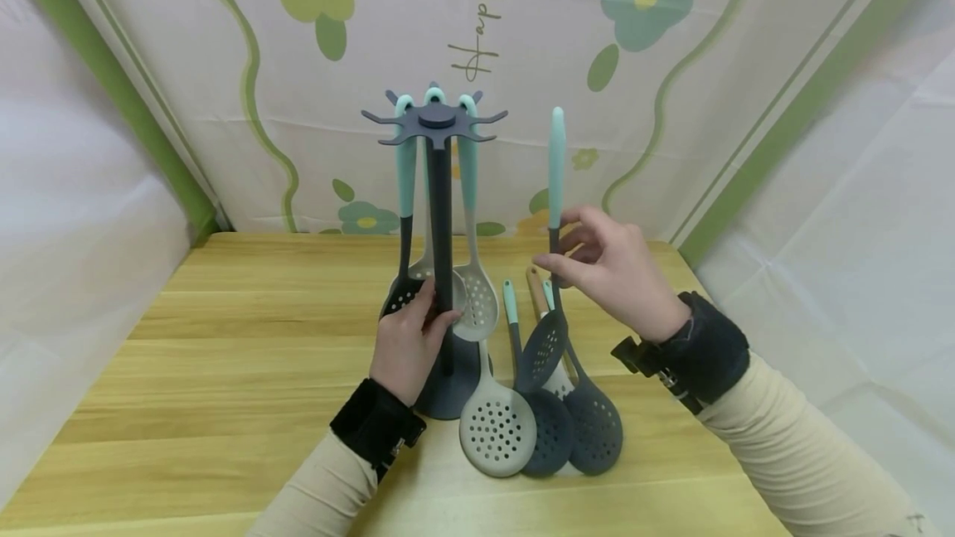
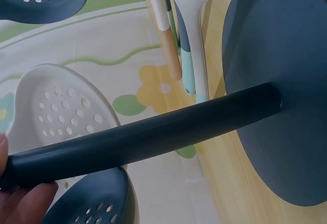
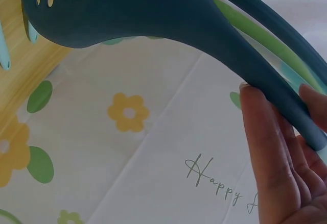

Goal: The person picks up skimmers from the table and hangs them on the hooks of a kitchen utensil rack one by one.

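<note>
A dark utensil stand (image 1: 442,214) rises from a round base, its hooked top bearing several mint-handled utensils. My left hand (image 1: 406,346) grips its post (image 2: 138,140) low down, with thumb and fingers on either side. Hanging there are a pale slotted spoon (image 1: 479,305) and a dark one (image 2: 94,201), among others. To the right of the stand, my right hand (image 1: 608,268) pinches a dark slotted spoon (image 1: 543,352) just below its mint handle (image 1: 556,168). That spoon is upright, handle up, its perforated bowl (image 3: 112,7) above the utensils on the table.
On the wooden table (image 1: 186,404), right of the base, lie a pale skimmer (image 1: 497,429), a dark skimmer (image 1: 595,429) and other utensils, partly overlapping. One has a wooden-coloured handle (image 1: 536,288). A flowered cloth (image 1: 433,15) hangs behind the table.
</note>
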Available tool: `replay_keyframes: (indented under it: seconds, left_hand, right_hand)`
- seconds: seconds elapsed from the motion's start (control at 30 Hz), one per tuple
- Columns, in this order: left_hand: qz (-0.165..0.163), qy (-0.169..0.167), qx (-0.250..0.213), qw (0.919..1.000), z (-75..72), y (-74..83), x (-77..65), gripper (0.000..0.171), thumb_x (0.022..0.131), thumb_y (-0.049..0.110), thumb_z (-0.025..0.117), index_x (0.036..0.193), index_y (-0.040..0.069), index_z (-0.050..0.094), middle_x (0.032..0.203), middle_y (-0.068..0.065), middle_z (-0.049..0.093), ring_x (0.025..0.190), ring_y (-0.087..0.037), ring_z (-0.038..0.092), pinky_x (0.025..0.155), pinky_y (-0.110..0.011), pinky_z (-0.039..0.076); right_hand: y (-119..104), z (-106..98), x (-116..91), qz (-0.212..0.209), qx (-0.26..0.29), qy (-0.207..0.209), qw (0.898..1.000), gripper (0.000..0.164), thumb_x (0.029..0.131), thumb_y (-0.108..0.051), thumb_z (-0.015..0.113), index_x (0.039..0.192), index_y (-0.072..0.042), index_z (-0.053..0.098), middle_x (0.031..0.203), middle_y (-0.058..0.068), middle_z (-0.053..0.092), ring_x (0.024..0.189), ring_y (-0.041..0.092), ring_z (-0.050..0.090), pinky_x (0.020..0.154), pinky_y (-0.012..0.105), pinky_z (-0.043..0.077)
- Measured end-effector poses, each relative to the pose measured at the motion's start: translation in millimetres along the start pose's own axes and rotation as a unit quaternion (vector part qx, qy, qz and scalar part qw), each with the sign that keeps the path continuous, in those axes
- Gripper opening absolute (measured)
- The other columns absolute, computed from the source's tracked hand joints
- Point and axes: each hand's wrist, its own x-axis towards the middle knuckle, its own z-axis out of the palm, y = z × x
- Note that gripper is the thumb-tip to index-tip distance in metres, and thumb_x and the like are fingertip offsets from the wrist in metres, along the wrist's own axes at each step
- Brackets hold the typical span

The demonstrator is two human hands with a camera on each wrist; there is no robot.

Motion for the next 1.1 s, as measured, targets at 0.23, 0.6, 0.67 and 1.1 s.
replay_keyframes:
  seconds: [0.23,0.6,0.67,1.1]
  left_hand:
    - [0.009,0.005,0.006,0.9999,0.9,0.3,-0.5,0.048,0.086,0.013,0.076,0.127,-0.006,0.06,0.083,-0.012,0.07,0.064,-0.018,0.067,0.057,-0.031,0.054]
    - [0.017,0.007,0.015,0.9997,2.0,-1.0,-0.7,0.05,0.086,0.015,0.076,0.128,-0.007,0.059,0.081,-0.012,0.068,0.062,-0.017,0.065,0.056,-0.031,0.052]
    - [0.017,0.007,0.016,0.9997,2.1,-1.1,-0.5,0.05,0.086,0.015,0.076,0.128,-0.007,0.059,0.081,-0.011,0.068,0.061,-0.017,0.065,0.056,-0.031,0.052]
    - [0.018,0.01,0.014,0.9997,2.0,-1.1,-1.6,0.048,0.086,0.014,0.076,0.127,-0.005,0.06,0.081,-0.011,0.068,0.062,-0.017,0.065,0.056,-0.031,0.054]
  right_hand:
    - [-5,0,2,-0.005,0.003,0.0,1.0,0.033,0.086,-0.007,0.077,0.113,-0.002,0.06,0.086,0.014,0.075,0.066,0.016,0.073,0.061,0.027,0.059]
    - [-15,1,5,-0.012,0.004,-0.005,1.0,0.033,0.087,-0.009,0.076,0.115,-0.001,0.06,0.088,0.014,0.074,0.067,0.018,0.074,0.063,0.028,0.06]
    - [-17,1,5,-0.017,0.002,-0.005,1.0,0.033,0.087,-0.009,0.076,0.116,0.0,0.061,0.088,0.015,0.074,0.068,0.019,0.074,0.065,0.03,0.061]
    - [-24,5,8,-0.028,-0.004,-0.018,0.999,0.034,0.089,-0.007,0.073,0.119,0.001,0.06,0.09,0.014,0.075,0.067,0.017,0.074,0.068,0.036,0.061]
